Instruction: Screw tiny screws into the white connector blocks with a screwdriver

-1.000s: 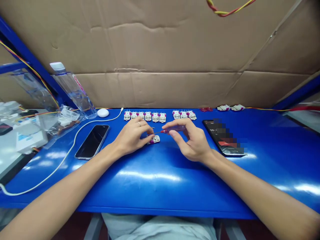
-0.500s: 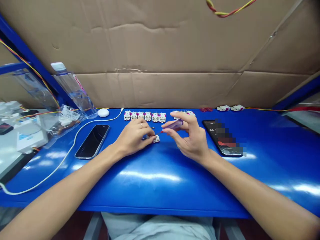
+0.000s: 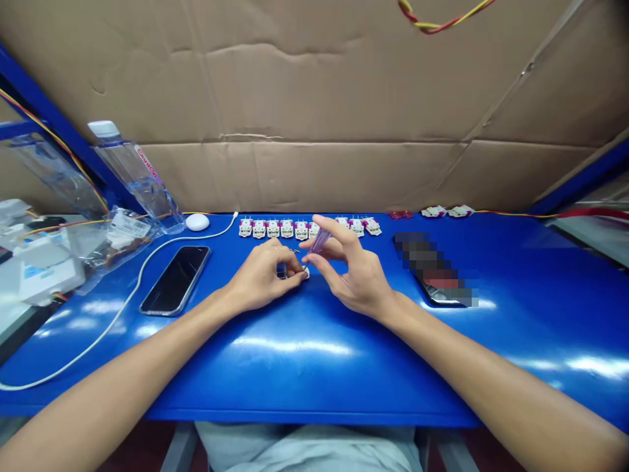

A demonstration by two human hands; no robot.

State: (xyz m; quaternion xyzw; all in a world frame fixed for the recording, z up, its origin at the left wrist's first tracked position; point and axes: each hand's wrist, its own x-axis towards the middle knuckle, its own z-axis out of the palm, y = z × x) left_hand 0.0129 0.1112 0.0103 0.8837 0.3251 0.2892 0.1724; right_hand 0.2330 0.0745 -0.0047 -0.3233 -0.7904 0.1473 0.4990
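My left hand [image 3: 263, 275] is low over the blue table, its fingers closed around a small white plastic part [image 3: 306, 271] that they mostly cover. In my right hand [image 3: 356, 275] is a screwdriver with a clear purple handle [image 3: 320, 241], gripped between thumb and fingers. The handle leans upright, and its thin shaft points down to the white part; the exact contact of the tip is too small to make out. Just beyond my fingers lie tiny metal pieces [image 3: 295, 251]. Behind both hands stands a row of white-and-magenta plastic parts [image 3: 273, 228], some partly hidden by my right hand.
A phone [image 3: 175, 280] and white cable [image 3: 142, 275] lie left, near a white rounded case [image 3: 197, 222] and a leaning water bottle [image 3: 135, 174]. Another phone [image 3: 432, 275] lies right. Red pieces [image 3: 400, 215] and two white parts [image 3: 460, 211] sit along the cardboard wall [image 3: 314, 174].
My right hand has moved left, closer to my left hand, and the screwdriver has tipped from slanted to more upright over the white part. The view has shifted slightly.
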